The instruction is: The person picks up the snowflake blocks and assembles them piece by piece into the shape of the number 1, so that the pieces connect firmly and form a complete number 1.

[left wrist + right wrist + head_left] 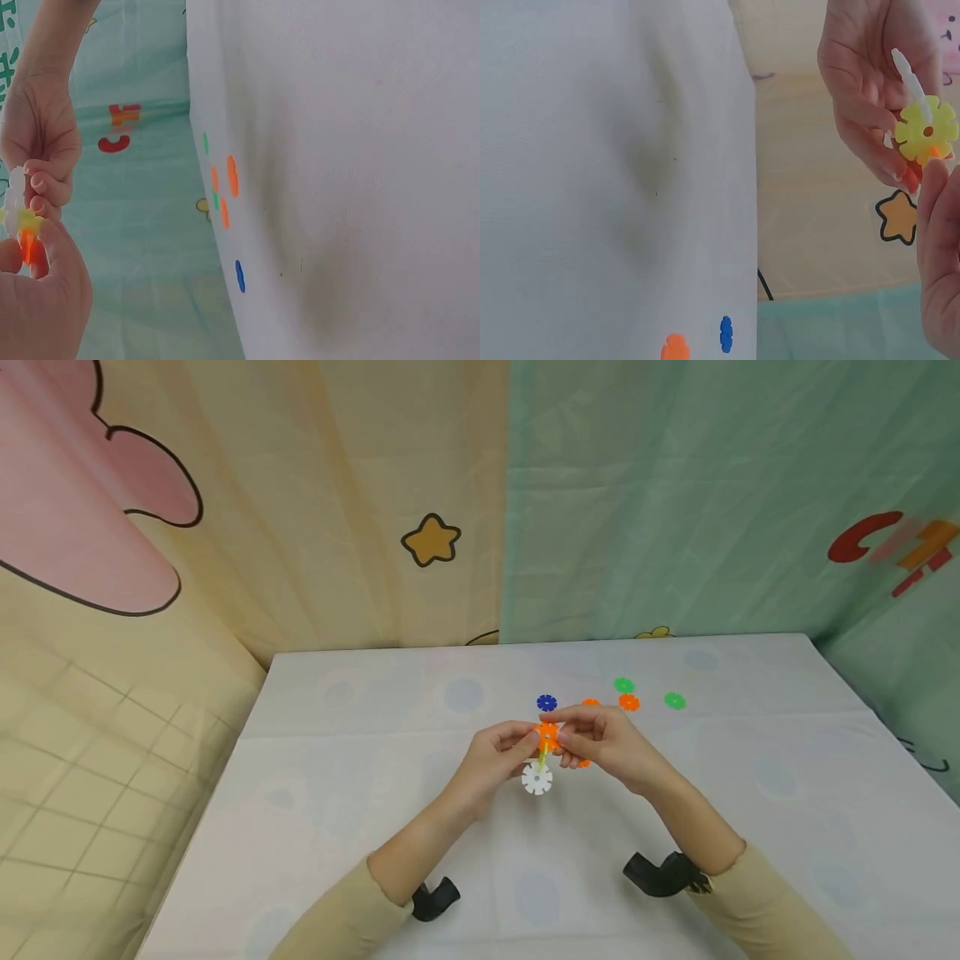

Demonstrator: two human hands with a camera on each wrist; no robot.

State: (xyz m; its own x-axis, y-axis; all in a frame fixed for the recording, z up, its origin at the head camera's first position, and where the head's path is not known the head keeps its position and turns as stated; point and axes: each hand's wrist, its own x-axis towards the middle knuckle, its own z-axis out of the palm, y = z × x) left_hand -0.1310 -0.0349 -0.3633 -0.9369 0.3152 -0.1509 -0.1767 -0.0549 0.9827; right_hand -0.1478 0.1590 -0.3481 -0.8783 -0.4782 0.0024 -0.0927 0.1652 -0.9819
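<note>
Three notched plastic snowflake discs are joined in a small cluster above the table: a white disc (537, 779) at the near end, a yellow disc (928, 131) set crosswise between, and an orange disc (548, 737) at the far end. The left hand (491, 762) grips the cluster from the left, its thumb against the orange disc's edge. From the right, the right hand (613, 745) pinches the orange disc between thumb and fingers. Fingers partly hide the orange disc in both wrist views.
Beyond the hands, loose discs lie on the white-covered table (360, 860): a blue disc (547, 702), two green discs (675, 701) and several orange discs (628, 702), some partly behind the right hand. Black curved pieces (663, 874) sit by both wrists. Printed curtains (337, 510) hang behind the table.
</note>
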